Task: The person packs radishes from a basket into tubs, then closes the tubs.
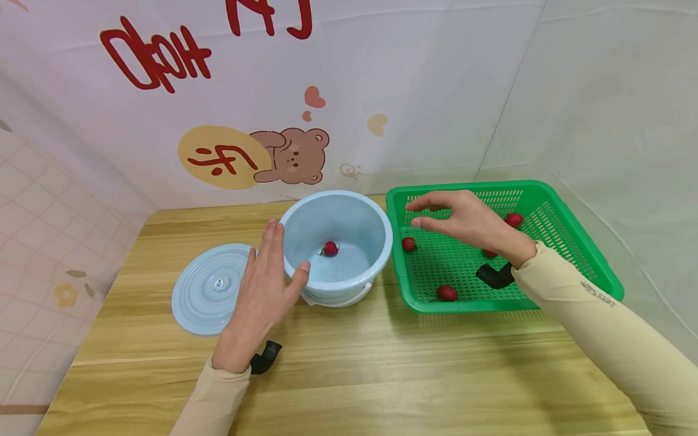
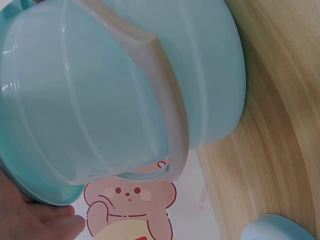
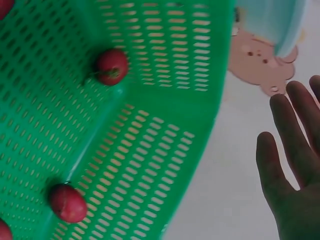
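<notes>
In the head view a red radish lies on the floor of a light blue bucket. My left hand is at the bucket's left side, fingers extended; the left wrist view has its fingers against the rim. Over the green basket hovers my right hand, holding nothing, its thumb and fingers apart. Inside the basket several radishes are spread out, among them one at the left, one at the front and one at the back right. My right forearm covers part of the basket.
A round light blue lid lies left of the bucket on the wooden table. The bucket's pale handle hangs down its side. Behind the table stands a white printed curtain. Black mounts sit at both wrists.
</notes>
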Demonstrator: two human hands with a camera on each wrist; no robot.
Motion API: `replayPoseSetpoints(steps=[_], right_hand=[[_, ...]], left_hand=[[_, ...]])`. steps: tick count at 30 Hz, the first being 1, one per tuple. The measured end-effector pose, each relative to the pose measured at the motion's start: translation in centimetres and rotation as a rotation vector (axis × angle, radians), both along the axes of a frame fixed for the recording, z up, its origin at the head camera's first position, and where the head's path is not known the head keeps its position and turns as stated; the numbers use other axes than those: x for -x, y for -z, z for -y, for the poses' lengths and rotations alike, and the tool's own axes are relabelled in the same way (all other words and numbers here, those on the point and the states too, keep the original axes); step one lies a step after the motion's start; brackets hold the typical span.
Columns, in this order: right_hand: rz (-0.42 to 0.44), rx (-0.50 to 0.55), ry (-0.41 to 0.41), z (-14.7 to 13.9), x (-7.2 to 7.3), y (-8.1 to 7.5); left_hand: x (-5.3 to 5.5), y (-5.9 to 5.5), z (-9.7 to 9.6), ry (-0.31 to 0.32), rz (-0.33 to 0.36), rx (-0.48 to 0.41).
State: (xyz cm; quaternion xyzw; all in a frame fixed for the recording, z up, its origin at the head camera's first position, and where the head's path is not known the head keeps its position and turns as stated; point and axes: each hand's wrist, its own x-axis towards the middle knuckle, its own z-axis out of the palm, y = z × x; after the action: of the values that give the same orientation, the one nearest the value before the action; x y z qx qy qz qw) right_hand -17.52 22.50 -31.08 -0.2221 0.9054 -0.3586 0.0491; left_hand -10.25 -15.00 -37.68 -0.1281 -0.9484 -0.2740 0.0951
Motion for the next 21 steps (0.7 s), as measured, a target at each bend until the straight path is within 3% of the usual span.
replayPoseSetpoints(steps=[11,21], right_hand=[[0.074,-0.062,-0.057,-1.1,2.7,2.1],[0.158,-0.072,-0.055,-1.9,4.1,3.8]], left_hand=[[0.0,0.0,0.0,0.0,0.008,0.003],[0.0,0.1,0.0,0.0,-0.002,0.007]])
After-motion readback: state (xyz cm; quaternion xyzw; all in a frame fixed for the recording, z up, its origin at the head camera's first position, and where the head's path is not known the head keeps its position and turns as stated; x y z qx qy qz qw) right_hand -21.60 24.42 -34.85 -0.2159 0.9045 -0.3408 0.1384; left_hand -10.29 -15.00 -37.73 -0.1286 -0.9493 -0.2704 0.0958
